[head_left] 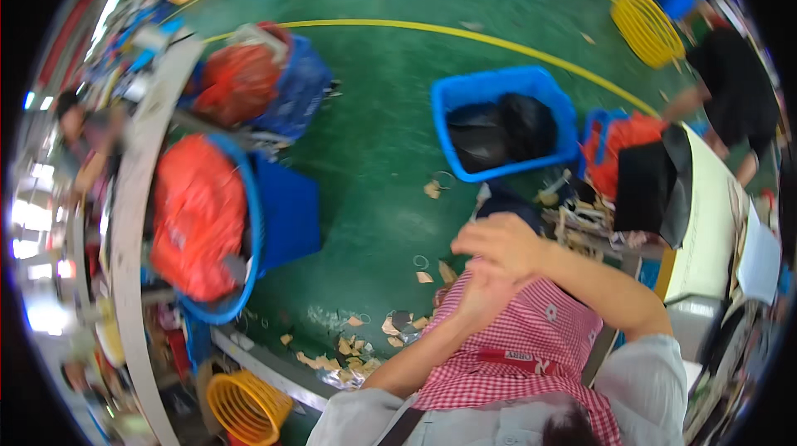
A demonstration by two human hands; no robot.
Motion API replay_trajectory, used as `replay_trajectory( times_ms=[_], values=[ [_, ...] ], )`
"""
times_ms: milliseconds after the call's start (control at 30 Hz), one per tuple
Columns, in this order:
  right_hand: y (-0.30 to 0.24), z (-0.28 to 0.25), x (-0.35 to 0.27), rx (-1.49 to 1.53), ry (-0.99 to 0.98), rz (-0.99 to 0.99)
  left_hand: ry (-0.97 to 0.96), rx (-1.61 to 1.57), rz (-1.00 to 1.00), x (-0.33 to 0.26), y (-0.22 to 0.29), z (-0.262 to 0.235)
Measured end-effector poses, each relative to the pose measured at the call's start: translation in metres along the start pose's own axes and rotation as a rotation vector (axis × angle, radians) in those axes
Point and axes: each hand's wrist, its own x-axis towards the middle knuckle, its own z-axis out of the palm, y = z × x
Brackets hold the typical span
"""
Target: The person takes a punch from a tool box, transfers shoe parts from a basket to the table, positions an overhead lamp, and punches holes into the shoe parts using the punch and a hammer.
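Note:
In front of my red-and-white checked apron (548,313), my hands meet and overlap. My right hand (502,245) lies across the upper side of the other hand, its fingers loosely stretched to the left and apart. My left hand (486,295) touches it from below, its fingers mostly hidden under the right one and slightly blurred. No object shows in or between them. Just beyond stands a blue tub (505,170) with black plastic or sheet material (502,130) inside.
At left, a round blue bin (259,238) and a blue crate (305,85) hold red bags. Scraps (353,350) litter the green floor. Yellow baskets (647,26) stand far right, an orange basket (247,404) near left. One person (735,85) bends at right; another (87,139) is at left.

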Motion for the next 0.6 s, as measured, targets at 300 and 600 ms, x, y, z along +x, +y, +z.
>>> replay_trajectory(
  times_ms=[300, 600],
  values=[
    [0.248, 0.075, -0.146, 0.226, 0.398, 1.214, 0.727, 0.913, -0.368, 0.124, 0.05, -0.167],
    [0.28, 0.104, -0.148, 0.491, 0.599, 1.291, 0.823, 0.933, -0.304, 0.196, 0.035, -0.222]
  ],
)
